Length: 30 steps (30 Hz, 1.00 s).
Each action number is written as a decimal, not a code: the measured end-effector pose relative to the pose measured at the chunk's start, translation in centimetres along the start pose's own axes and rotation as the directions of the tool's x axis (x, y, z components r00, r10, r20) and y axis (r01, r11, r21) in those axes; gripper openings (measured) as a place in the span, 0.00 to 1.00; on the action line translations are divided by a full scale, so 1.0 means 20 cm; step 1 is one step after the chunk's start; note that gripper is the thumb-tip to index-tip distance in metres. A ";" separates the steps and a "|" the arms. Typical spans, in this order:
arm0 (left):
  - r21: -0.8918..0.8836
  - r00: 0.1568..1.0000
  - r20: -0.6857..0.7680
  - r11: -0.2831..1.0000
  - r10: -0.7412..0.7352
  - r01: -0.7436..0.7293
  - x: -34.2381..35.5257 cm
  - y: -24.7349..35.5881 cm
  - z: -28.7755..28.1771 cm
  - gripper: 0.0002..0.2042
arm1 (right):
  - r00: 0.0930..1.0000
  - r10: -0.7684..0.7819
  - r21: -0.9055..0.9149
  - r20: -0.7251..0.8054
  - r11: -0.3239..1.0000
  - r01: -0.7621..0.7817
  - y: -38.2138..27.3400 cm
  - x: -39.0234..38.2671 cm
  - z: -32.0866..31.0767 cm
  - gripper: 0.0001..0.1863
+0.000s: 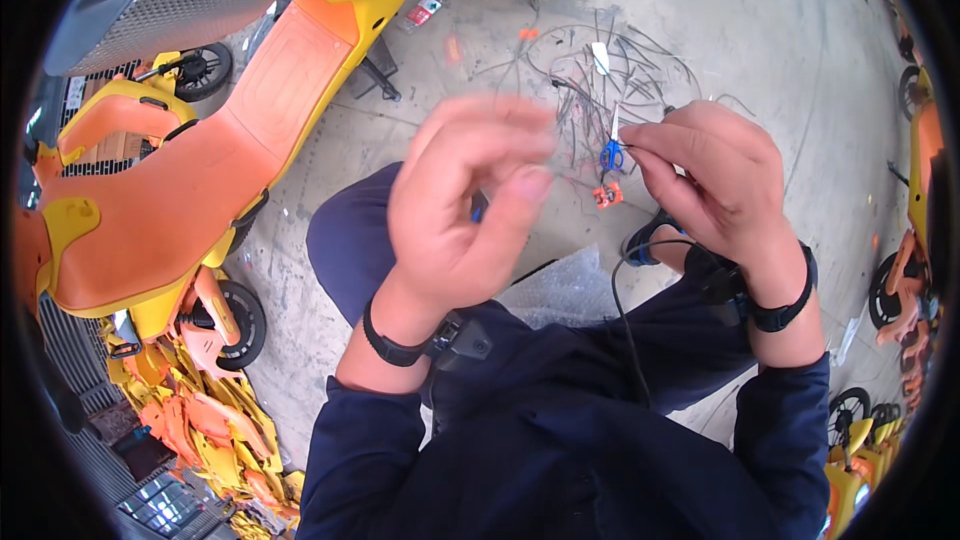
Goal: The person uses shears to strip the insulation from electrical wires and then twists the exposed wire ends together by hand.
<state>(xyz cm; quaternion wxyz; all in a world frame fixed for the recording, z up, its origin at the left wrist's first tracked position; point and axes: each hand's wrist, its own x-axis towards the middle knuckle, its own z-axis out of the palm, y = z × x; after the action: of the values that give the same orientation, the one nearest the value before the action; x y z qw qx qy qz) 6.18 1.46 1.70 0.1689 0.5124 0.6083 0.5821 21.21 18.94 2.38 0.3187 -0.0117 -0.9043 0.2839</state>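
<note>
One dark wire [628, 146] is pinched by the right hand [715, 170], near blue scissors [612, 154]; loose wires [575, 105] lie beyond on the floor [780, 40]. The left hand [460, 205], blurred, is half curled; I cannot tell if it holds anything.

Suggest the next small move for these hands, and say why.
Probably bring the left hand across to the right hand to help steady the thin dark strand: the right thumb and finger appear to pinch it alone, while the left hand is raised apart from it, too blurred to tell whether it holds anything.
</note>
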 end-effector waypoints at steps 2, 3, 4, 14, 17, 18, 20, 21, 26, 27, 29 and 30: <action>-0.147 0.999 0.022 0.988 -0.046 0.049 0.03 0.01 0.06 0.13 | 0.990 -0.126 -0.046 -0.068 0.991 0.123 0.01 0.00 0.01 0.13; -0.265 0.988 0.057 0.952 -0.141 0.151 0.04 0.01 0.07 0.16 | 0.991 -0.120 -0.041 -0.064 0.992 0.118 0.01 0.00 0.01 0.13; -0.265 0.980 0.137 0.948 -0.147 0.179 0.04 0.00 0.07 0.20 | 0.988 -0.142 -0.053 -0.054 0.989 0.139 0.01 0.00 0.01 0.13; 0.243 0.907 0.106 0.874 0.408 -0.422 0.06 -0.02 0.02 0.13 | 0.992 -0.121 0.045 0.020 0.992 0.120 0.02 -0.02 0.01 0.13; 0.000 0.984 0.179 1.000 -0.007 0.008 0.04 -0.01 0.06 0.15 | 0.990 -0.134 0.054 0.035 0.990 0.132 0.03 -0.03 0.02 0.15; 0.022 0.970 0.224 0.996 -0.089 0.087 0.04 -0.01 0.05 0.17 | 0.989 -0.140 0.059 0.040 0.989 0.137 0.04 -0.03 0.02 0.16; -0.104 0.953 0.207 0.963 -0.223 0.248 0.04 0.01 0.07 0.15 | 0.987 -0.155 0.027 0.029 0.988 0.155 0.04 -0.02 0.01 0.16; -0.228 0.913 0.207 0.890 -0.352 0.395 0.03 0.01 0.07 0.14 | 0.987 -0.161 0.017 0.026 0.987 0.160 0.05 -0.02 0.00 0.16; -0.367 0.827 0.346 0.747 -0.444 0.555 0.06 -0.01 0.02 0.11 | 0.971 -0.238 -0.104 -0.028 0.967 0.234 0.06 -0.01 0.00 0.18; -0.402 0.781 0.418 0.677 -0.463 0.617 0.06 -0.01 0.01 0.11 | 0.971 -0.237 -0.105 -0.026 0.967 0.233 0.06 -0.01 0.00 0.18; -0.427 0.759 0.428 0.630 -0.490 0.648 0.07 0.00 0.02 0.10 | 0.969 -0.244 -0.109 -0.038 0.965 0.239 0.07 -0.01 0.01 0.17; -0.450 0.734 0.442 0.581 -0.515 0.678 0.07 0.01 0.02 0.10 | 0.969 -0.245 -0.108 -0.037 0.965 0.240 0.07 -0.01 0.02 0.17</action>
<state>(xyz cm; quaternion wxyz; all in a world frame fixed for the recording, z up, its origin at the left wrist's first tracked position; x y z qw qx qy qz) 5.99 2.89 2.31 0.5844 0.2695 0.5071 0.5733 20.91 19.84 1.22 0.3726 0.0756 -0.9040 0.1955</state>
